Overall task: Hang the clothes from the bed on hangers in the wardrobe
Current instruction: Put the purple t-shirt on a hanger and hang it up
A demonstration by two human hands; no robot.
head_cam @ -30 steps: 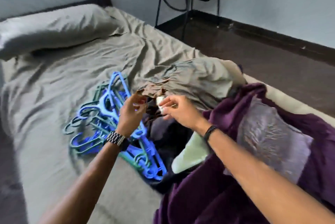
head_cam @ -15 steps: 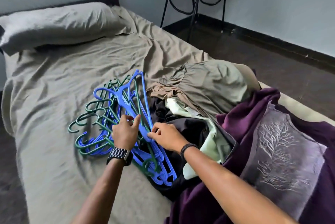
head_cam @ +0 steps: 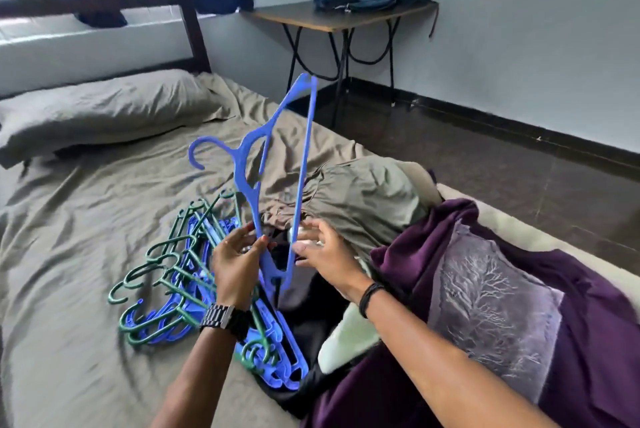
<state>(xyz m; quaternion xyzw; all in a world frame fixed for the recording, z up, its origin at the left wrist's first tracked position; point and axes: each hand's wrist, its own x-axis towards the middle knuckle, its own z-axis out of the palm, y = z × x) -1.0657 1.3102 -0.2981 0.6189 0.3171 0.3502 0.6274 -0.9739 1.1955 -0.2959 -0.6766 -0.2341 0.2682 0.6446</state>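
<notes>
Barely begun: one hanger up.
Your left hand (head_cam: 239, 265) pinches the blue hanger (head_cam: 277, 178); right hand (head_cam: 325, 254) loose (clothes (head_cam: 363, 199) unhung).

One blue plastic hanger (head_cam: 277, 164) is lifted off the bed (head_cam: 69, 219), standing on end, hook pointing left, its lower end between the left hand (head_cam: 239, 263) and right hand (head_cam: 325, 254). A tangled heap of blue and green hangers (head_cam: 180, 289) lies flat on the sheet underneath. Just right of it sits the clothes pile: an olive garment (head_cam: 363, 199), something black (head_cam: 318, 316), a pale green piece (head_cam: 346, 341) and a purple shirt (head_cam: 502, 306) with a tree print.
</notes>
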